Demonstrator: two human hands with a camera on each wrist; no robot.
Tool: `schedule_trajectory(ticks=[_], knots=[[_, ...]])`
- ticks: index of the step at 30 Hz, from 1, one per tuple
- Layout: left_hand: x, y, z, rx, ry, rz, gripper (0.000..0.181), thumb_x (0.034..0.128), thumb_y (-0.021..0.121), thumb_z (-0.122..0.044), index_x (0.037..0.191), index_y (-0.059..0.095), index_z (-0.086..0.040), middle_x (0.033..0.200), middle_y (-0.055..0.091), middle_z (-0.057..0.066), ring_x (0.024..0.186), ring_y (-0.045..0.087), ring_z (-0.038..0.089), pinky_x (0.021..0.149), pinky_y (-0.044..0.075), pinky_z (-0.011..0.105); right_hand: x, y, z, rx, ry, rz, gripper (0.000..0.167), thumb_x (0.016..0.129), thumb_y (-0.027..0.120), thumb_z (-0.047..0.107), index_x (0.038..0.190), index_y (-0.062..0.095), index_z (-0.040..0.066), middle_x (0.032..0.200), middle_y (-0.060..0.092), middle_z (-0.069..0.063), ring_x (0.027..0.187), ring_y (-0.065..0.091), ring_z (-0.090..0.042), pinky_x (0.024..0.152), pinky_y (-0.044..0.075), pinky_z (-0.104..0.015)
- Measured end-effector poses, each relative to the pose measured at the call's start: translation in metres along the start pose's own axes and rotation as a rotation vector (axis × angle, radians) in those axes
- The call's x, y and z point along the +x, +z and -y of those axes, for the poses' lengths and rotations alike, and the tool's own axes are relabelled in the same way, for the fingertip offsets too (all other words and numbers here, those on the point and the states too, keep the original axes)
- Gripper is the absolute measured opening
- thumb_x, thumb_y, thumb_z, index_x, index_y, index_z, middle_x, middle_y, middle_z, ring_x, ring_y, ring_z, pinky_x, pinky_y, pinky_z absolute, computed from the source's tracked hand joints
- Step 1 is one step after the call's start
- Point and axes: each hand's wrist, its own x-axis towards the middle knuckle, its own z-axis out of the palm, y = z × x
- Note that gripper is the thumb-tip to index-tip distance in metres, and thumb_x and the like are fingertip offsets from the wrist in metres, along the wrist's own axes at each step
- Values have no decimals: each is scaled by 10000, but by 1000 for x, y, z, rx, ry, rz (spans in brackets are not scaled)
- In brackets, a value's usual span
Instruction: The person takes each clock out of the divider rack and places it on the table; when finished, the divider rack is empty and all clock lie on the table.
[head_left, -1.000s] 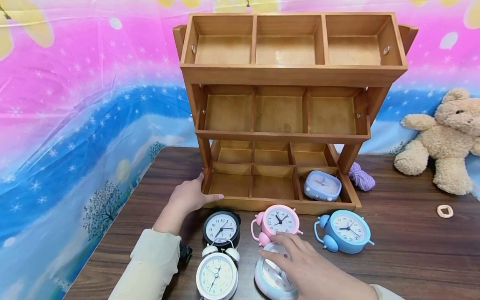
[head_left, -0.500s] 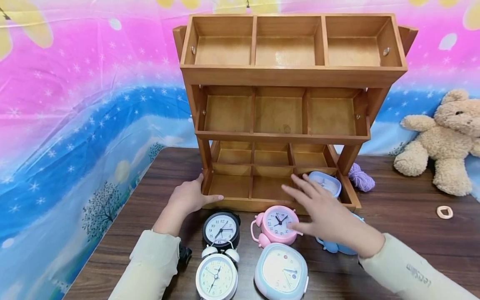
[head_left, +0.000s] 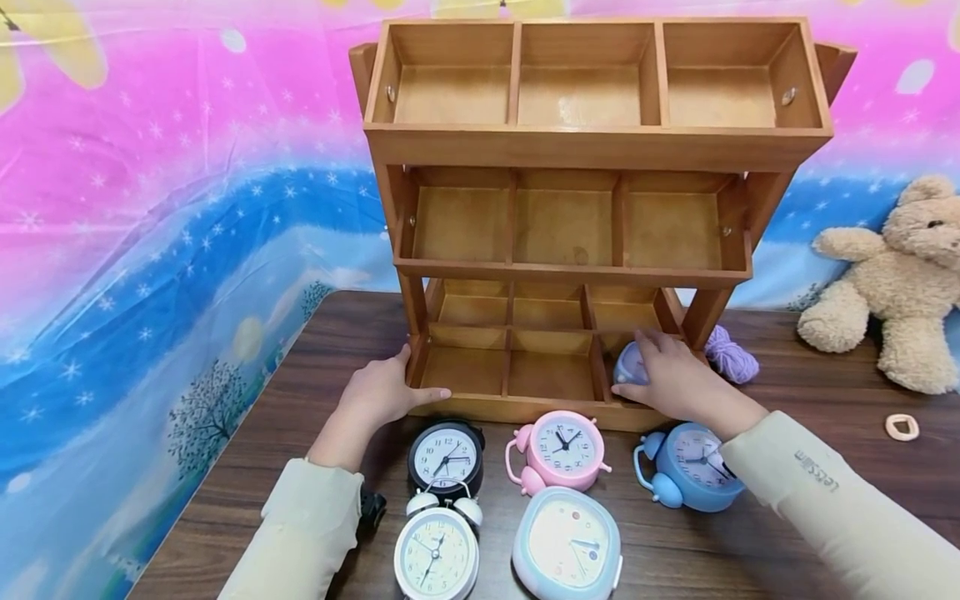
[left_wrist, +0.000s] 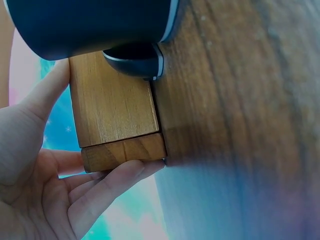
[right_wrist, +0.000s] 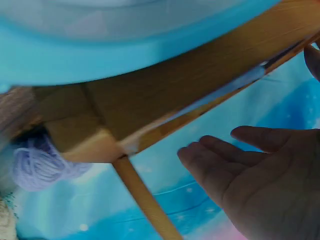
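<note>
My left hand (head_left: 378,387) grips the lower left corner of the wooden shelf (head_left: 570,150); in the left wrist view, thumb and fingers lie on either side of the corner (left_wrist: 115,105). Over the bottom tier's front right compartment, my right hand (head_left: 671,379) hovers with fingers extended and covers much of a periwinkle alarm clock (head_left: 630,364). The right wrist view has this hand (right_wrist: 255,180) open beside the shelf. Before the shelf lie a black clock (head_left: 446,458), a white twin-bell clock (head_left: 437,554), a pink one (head_left: 566,450), a pale blue one (head_left: 567,542) and a blue one (head_left: 701,467).
The shelf has three tiers of divided compartments. Purple yarn (head_left: 731,354) lies by its right foot. Farther right are a teddy bear (head_left: 892,287) and a small beige ring (head_left: 902,427) on the dark wooden table (head_left: 825,500). A printed cloth (head_left: 187,208) hangs behind.
My right hand has left the pale blue clock and moved up and right to the periwinkle clock in the compartment. My left hand stays on the shelf corner. The view has shifted slightly.
</note>
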Motion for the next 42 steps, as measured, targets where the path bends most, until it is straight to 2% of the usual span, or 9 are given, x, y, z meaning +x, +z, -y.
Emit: schedule_trajectory(ticks=[6,9,15,22,30,36,42], knots=[[0,-1,0,10,1,-1,1036,840,701,-608,1563,253,-17,1367,540,294,1197,550,478,992,435,582,6,-3,-10,37,141,75,1021,871,667,568,1453,295,-184,1412,320,-468,1261,365,-632,991,365,-685],[0,-2,0,17,3,-3,1040,838,698,-616,1562,256,-14,1372,536,294,1201,549,474,991,437,578,6,-5,-13,37,175,91,1085,843,661,626,1448,289,-194,1411,322,-470,1253,362,-637,977,373,-691],[0,-2,-1,21,1,-4,1037,843,696,-612,1562,252,-11,1378,528,296,1208,544,475,995,433,580,10,-1,-20,-3,164,87,1123,811,678,651,1414,319,-224,1393,368,-457,1243,371,-623,963,377,-700],[0,-2,-1,21,0,2,1030,847,696,-605,1561,252,-10,1378,528,297,1217,533,483,1001,427,583,13,1,-24,-83,125,105,1055,790,731,599,1382,399,-210,1370,427,-425,1229,398,-599,994,355,-693],[0,-2,-1,21,-5,7,1033,845,697,-607,1564,248,-16,1381,526,295,1211,539,479,995,434,579,16,5,-29,-107,113,108,1024,749,761,601,1344,471,-180,1354,452,-397,1174,407,-557,957,367,-697],[1,-1,0,21,-4,7,1036,842,700,-608,1563,252,-14,1381,526,295,1207,542,477,995,434,578,17,5,-33,-43,118,75,1057,714,756,640,1328,489,-178,1298,472,-397,1135,452,-535,935,406,-669],[1,-1,-1,15,-8,8,1037,842,703,-602,1564,244,-14,1387,521,295,1212,540,474,1001,429,579,15,-2,-32,159,158,62,1135,700,775,650,1388,410,-175,1296,393,-382,1090,512,-482,920,460,-638]])
